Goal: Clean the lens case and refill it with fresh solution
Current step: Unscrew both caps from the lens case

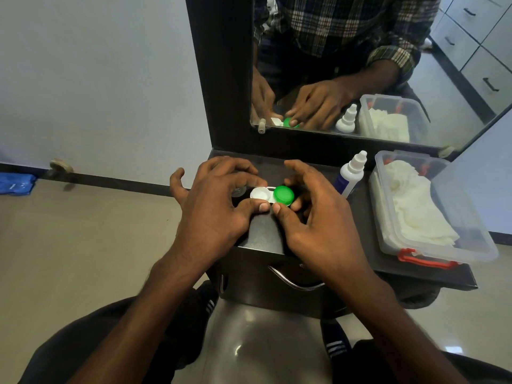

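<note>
A white lens case [260,195] lies on the dark counter [263,236] between my hands. Its left well is uncapped and looks empty. Its right well carries a green cap [283,195]. My left hand [219,206] pinches the white end with thumb and fingers. My right hand [313,214] grips the green cap between thumb and fingertips. A small clear cap-like piece [237,192] shows under my left fingers, partly hidden. A white solution bottle [351,173] with a blue label stands to the right, closed.
A clear plastic box [468,245] with red latches holds white tissues at the right of the counter. A mirror [471,112] in a dark frame stands behind and reflects the hands. A drawer handle [296,284] sits below the counter's front edge.
</note>
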